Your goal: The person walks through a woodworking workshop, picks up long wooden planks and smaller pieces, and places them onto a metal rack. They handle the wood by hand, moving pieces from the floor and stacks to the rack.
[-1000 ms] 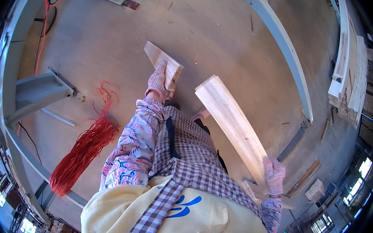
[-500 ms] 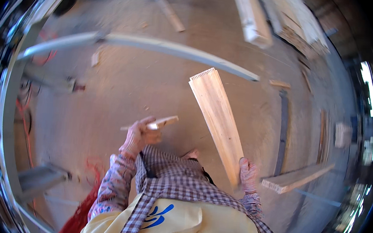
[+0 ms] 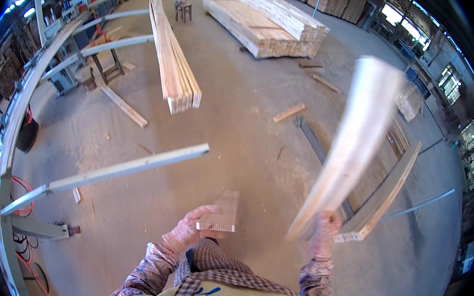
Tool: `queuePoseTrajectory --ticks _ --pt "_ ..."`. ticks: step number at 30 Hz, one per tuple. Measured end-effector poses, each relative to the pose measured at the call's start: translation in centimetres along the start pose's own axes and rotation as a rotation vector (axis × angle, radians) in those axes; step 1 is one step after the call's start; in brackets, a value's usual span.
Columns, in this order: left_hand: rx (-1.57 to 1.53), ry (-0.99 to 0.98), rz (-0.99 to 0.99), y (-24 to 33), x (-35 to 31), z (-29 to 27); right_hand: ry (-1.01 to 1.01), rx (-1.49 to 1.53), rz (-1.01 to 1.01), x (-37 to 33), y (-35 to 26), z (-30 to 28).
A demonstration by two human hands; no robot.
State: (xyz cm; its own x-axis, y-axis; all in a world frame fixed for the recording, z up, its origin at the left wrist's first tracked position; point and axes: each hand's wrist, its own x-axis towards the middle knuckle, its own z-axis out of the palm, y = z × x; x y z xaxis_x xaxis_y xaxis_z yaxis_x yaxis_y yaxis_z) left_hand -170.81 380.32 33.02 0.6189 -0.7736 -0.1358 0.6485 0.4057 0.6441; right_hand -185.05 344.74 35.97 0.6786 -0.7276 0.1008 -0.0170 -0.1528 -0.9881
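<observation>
Brown concrete floor point(image 3: 252, 163) below; at seven o'clock the left hand point(image 3: 189, 228) grips a short brown wooden board point(image 3: 226, 207), at four the right hand point(image 3: 326, 231) a long pale wooden plank point(image 3: 358, 125), best moved slowly.

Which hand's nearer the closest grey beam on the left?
Left. In view, the left hand is below the grey beam; the right hand is farther right.
</observation>
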Motion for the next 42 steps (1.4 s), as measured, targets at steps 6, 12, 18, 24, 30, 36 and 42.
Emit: queuePoseTrajectory --ticks 6,12,18,24,30,36,42 --pt "-0.062 -0.129 -0.138 2.6 13.1 3.2 -0.247 -0.23 -0.13 20.0 -3.5 -0.4" --pt "-0.007 -0.053 -0.35 1.7 30.3 4.1 0.043 -0.397 -0.227 35.2 -4.2 2.1" --pt "0.245 -0.057 -0.337 4.6 39.0 3.1 0.194 -0.803 -0.687 51.4 -1.2 7.2" --pt "0.731 -0.038 -0.089 11.0 47.9 4.9 0.011 -0.434 -0.659 66.2 4.5 10.6" --pt "0.366 0.206 -0.013 13.4 58.7 -1.5 -0.258 -0.037 -0.322 79.3 8.7 22.4" --pt "-0.002 0.536 -0.029 21.3 68.7 -2.9 -0.408 0.147 -0.103 96.5 15.2 29.4" --pt "-0.109 0.699 0.121 26.2 71.2 -7.0 -0.392 0.77 0.087 100.3 13.5 41.8"
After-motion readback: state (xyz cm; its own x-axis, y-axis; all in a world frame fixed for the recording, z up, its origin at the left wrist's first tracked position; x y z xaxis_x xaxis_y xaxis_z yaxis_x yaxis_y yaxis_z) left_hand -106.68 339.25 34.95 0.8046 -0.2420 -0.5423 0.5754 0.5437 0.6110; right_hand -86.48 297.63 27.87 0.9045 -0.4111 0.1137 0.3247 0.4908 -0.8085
